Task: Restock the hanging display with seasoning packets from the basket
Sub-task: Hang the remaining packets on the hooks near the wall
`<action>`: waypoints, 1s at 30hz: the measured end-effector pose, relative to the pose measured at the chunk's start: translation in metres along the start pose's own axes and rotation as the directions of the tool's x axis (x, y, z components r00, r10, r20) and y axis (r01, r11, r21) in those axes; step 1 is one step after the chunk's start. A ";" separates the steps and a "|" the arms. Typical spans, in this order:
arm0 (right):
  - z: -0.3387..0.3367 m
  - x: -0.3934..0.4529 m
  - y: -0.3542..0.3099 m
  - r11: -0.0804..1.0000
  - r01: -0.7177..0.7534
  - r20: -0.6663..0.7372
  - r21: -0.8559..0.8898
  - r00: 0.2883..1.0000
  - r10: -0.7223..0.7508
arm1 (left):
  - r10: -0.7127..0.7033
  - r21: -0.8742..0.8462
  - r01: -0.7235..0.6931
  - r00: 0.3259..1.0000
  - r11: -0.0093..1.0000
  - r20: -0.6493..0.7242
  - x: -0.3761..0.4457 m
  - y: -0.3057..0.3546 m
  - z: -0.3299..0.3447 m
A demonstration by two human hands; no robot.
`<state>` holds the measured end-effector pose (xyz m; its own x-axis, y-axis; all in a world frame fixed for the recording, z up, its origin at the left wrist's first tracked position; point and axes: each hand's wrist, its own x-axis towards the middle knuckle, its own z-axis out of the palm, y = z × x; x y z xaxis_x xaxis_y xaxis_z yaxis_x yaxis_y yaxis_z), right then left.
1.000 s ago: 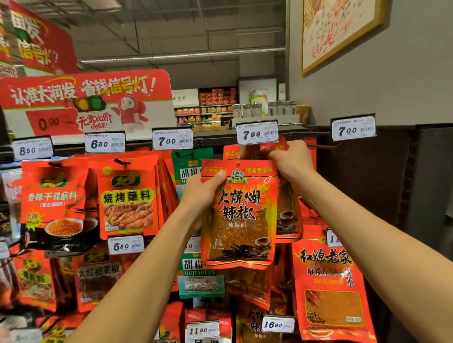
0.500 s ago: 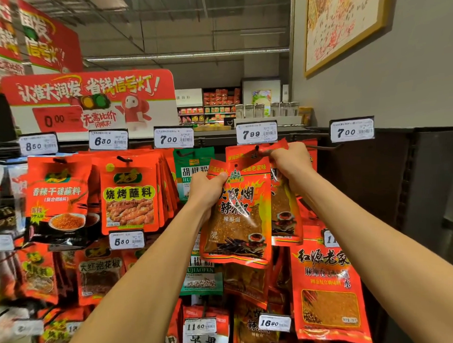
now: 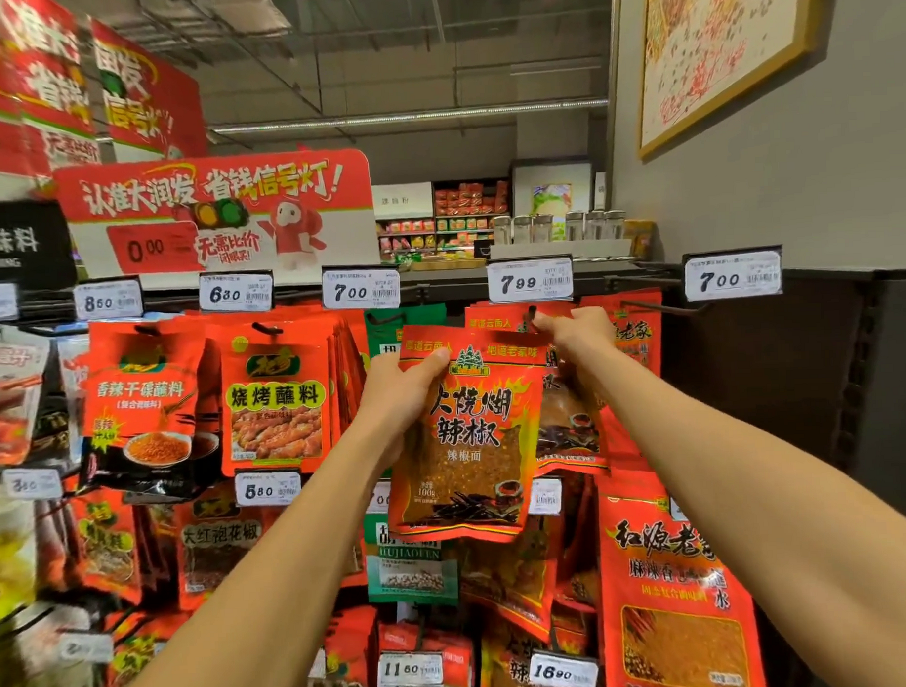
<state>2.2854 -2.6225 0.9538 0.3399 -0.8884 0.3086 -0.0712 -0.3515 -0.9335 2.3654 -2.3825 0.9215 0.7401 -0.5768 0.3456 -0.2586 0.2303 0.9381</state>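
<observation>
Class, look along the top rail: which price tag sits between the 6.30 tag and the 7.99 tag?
In the head view, the 7.00 tag sits between the 6.30 tag and the 7.99 tag.

1 head-worn wide-angle view, facing forward and slightly up, close to the hanging display (image 3: 295, 297), edges perhaps distorted

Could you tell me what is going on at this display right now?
A person is hanging a red chili packet on the seasoning display. The left hand grips the packet's upper left edge, while the right hand pinches its top right corner up by the hook under the 7.99 tag. The packet sits in front of matching packets already hanging there and does not look threaded on yet.
</observation>
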 end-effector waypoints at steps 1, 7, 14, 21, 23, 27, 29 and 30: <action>0.003 0.004 0.003 1.000 -0.015 -0.013 -0.013 1.000 0.015 | 0.001 0.000 -0.001 1.000 1.000 -0.012 -0.001 -0.002 -0.003; 0.010 0.020 0.002 0.993 -0.060 -0.089 -0.101 0.995 0.051 | -0.015 -0.024 0.014 0.998 1.000 -0.054 -0.008 -0.011 -0.015; 0.007 0.018 0.006 0.991 -0.107 -0.093 -0.084 0.991 0.099 | 0.005 -0.010 -0.005 0.999 1.000 -0.032 -0.013 -0.010 -0.018; -0.028 -0.045 0.021 0.979 0.184 -0.121 0.083 0.977 -0.173 | -0.008 -0.080 0.012 0.999 0.997 0.052 -0.006 -0.005 0.006; -0.038 -0.069 0.018 0.899 0.117 0.087 0.422 0.982 -0.169 | -0.031 -0.098 0.040 0.995 0.994 0.092 -0.003 -0.001 0.020; -0.045 -0.090 0.011 0.888 0.155 0.199 0.433 0.944 -0.262 | -0.053 -0.141 0.068 0.993 0.988 0.108 0.005 0.009 0.049; -0.045 -0.089 0.005 0.891 0.197 0.106 0.409 0.960 -0.261 | -0.055 -0.138 0.068 0.994 0.988 0.100 0.009 0.013 0.058; -0.045 -0.087 0.002 0.898 0.213 0.056 0.385 0.966 -0.253 | -0.055 -0.137 0.066 0.995 0.988 0.088 0.011 0.015 0.062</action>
<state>2.2135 -2.5594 0.9335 0.3984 -0.7527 0.5241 0.3692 -0.3914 -0.8429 2.3311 -2.4337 0.9404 0.6955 -0.6555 0.2945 -0.1217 0.2964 0.9473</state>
